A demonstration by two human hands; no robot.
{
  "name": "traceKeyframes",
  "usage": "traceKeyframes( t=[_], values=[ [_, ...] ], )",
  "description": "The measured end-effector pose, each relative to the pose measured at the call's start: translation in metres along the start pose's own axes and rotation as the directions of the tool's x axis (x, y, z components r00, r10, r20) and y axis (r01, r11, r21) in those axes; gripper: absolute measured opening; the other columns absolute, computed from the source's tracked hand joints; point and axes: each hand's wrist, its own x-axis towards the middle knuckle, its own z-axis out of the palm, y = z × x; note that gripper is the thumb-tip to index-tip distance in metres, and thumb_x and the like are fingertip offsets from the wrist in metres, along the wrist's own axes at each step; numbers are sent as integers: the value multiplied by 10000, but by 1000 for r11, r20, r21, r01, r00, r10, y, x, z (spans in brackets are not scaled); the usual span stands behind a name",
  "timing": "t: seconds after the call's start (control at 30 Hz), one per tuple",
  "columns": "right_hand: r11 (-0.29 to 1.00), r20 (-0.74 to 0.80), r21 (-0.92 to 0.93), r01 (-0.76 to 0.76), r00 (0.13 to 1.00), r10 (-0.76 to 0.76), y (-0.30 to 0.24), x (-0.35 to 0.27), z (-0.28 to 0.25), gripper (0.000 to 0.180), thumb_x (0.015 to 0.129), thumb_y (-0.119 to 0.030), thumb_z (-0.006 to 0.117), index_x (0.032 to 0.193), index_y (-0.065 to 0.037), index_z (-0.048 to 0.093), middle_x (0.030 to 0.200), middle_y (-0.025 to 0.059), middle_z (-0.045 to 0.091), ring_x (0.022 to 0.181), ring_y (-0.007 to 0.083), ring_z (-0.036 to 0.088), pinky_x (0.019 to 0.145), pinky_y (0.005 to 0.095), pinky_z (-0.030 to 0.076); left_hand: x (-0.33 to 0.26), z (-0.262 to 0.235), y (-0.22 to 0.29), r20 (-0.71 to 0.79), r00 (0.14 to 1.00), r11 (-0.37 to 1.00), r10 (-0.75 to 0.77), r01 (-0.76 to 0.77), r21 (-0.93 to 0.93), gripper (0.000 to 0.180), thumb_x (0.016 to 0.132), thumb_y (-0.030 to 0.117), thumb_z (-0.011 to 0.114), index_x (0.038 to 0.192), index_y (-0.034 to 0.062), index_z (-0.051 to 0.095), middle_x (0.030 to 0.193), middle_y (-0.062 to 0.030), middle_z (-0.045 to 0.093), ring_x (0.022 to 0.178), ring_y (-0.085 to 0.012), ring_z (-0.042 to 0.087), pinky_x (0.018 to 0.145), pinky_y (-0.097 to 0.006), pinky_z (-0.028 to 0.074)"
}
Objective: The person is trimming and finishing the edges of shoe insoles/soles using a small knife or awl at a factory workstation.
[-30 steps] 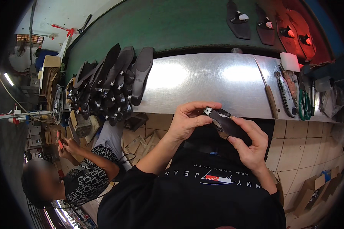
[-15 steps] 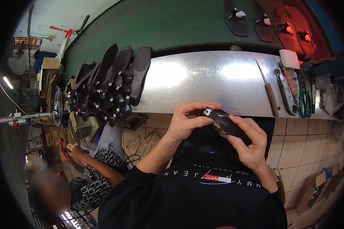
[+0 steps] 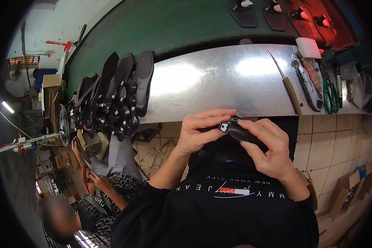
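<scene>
small black shoe piece (image 3: 240, 132), square silver buckle, held in both hands

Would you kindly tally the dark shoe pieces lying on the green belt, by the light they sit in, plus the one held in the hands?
Plain-lit shoe pieces on the green belt: 2
Red-lit shoe pieces: 2
Held shoe piece, between left hand and right hand: 1
Total: 5

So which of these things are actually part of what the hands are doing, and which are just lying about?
In hand:
- left hand
- right hand
- black shoe piece, held by both hands
- small white tag at its tip

Lying about:
- row of black soles on the metal bench
- wooden-handled tool
- green-handled scissors
- white block
</scene>
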Motion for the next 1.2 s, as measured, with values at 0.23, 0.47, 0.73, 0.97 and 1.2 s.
traceKeyframes(
  t=[0.23,0.47,0.73,0.97,1.2],
  values=[
    [997,-36,-49,60,997,-62,1,0,0,421,682,-19,741,1096,-30,659,871,130,644,737,282,633,639,336,505,-4,-2,-3,23,999,998,-44,45,-32,352,825,-91,604,1170,-36,647,1289,-268,552,1054,-254,641,785,-276,565],
    [995,-54,-61,85,995,-88,5,-3,4,390,688,-27,743,1068,-24,656,883,133,656,736,285,638,641,341,507,-1,-5,-1,129,991,994,43,-54,90,394,818,-98,586,1205,-33,628,1325,-250,540,1162,-291,590,912,-316,513],
    [986,-41,-126,110,992,-116,5,-6,8,373,703,-41,732,1064,-13,643,890,124,642,743,288,629,647,351,504,-2,-2,8,191,982,981,-3,-34,189,424,797,-126,563,1202,-26,636,1343,-219,544,1218,-291,559,963,-316,469],
    [982,128,-167,87,990,-66,9,-1,4,396,714,-60,725,1092,-9,619,903,132,626,789,305,624,680,370,503,-3,3,12,184,981,958,-62,7,286,420,830,-111,550,1231,-9,622,1344,-202,548,1194,-264,575,938,-305,489],
    [991,2,73,-117,993,117,24,0,13,276,757,-38,686,1028,-53,635,816,118,624,712,298,624,635,360,490,-9,10,3,41,944,943,-327,328,-46,451,938,-47,386,1368,38,496,1459,-168,416,1230,-260,526,820,-305,596]
  ],
)
